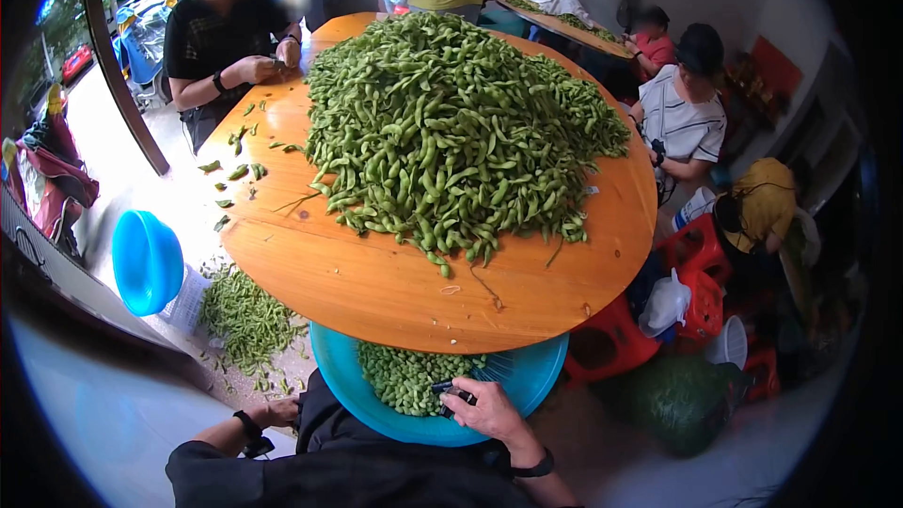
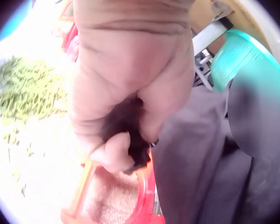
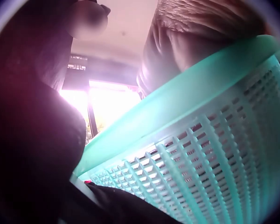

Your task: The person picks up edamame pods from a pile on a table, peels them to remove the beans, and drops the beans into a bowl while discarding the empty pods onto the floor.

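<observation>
In the head view, the right hand (image 1: 489,410) pinches a small black object (image 1: 442,387) above shelled green beans (image 1: 400,378) in a blue-green basket (image 1: 331,378). The right wrist view has that hand (image 3: 191,46) behind the basket's rim (image 3: 177,98), its fingertips hidden. Left of the lap, the left hand (image 1: 278,412) hangs low; in the left wrist view the same hand (image 2: 130,70) has its fingers curled round a dark object (image 2: 123,119), above a red stool (image 2: 147,198). A large heap of green pods (image 1: 451,132) covers much of the wooden table (image 1: 376,287).
Pods (image 1: 246,320) lie on the floor at the left, near a blue basin (image 1: 148,261). Red stools (image 1: 611,343) and a full green bag (image 1: 682,400) stand at the right. Several people sit or stand around the tables.
</observation>
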A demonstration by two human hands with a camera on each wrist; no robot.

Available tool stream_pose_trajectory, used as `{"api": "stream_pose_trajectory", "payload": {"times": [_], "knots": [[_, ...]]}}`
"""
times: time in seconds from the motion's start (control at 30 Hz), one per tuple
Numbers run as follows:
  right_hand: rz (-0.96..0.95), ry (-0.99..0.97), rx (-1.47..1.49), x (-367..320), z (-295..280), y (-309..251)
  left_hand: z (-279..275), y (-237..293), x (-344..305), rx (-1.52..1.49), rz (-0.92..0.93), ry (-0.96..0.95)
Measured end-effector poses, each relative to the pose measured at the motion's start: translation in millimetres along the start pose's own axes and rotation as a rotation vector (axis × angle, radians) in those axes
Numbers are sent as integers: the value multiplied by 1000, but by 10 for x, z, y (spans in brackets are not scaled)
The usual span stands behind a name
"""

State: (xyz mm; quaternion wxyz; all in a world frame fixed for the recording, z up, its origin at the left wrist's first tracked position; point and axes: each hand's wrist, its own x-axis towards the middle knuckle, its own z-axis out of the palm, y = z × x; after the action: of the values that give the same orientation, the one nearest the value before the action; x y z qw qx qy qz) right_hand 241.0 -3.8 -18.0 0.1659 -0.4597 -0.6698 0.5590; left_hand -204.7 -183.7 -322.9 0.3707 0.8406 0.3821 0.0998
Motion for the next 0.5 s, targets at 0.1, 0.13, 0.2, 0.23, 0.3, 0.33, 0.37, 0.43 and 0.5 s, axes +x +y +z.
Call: {"api": "stream_pose_trajectory", "payload": {"times": [0.1, 0.13, 0.2, 0.23, 0.3, 0.33, 0.37, 0.43, 0.5], "knots": [[47, -55, -34, -3, -19, -24, 62, -147, 15, 171, 33, -74], [56, -36, -16, -7, -11, -45, 11, -246, 10, -612, -314, -304], [56, -30, 8, -5, 23, -36, -213, 47, 7, -1410, -656, -500], [57, -27, -2, 0, 23, -17, -629, 533, 206, -1294, -677, -488], [87, -26, -2, 3, 16, -27, -1220, 1301, 393, -1206, -712, -383], [80, -33, -5, 6, 10, -31, -1248, 1333, 464, -1207, -713, -371], [91, -31, -6, 4, 6, -28, -1258, 1341, 513, -1046, -617, -386], [95, -34, -10, -4, 1, -30, -1175, 1171, 555, -757, -481, -464], [93, -16, -19, -8, 1, -42, -964, 1134, 488, -896, -541, -286]]}}
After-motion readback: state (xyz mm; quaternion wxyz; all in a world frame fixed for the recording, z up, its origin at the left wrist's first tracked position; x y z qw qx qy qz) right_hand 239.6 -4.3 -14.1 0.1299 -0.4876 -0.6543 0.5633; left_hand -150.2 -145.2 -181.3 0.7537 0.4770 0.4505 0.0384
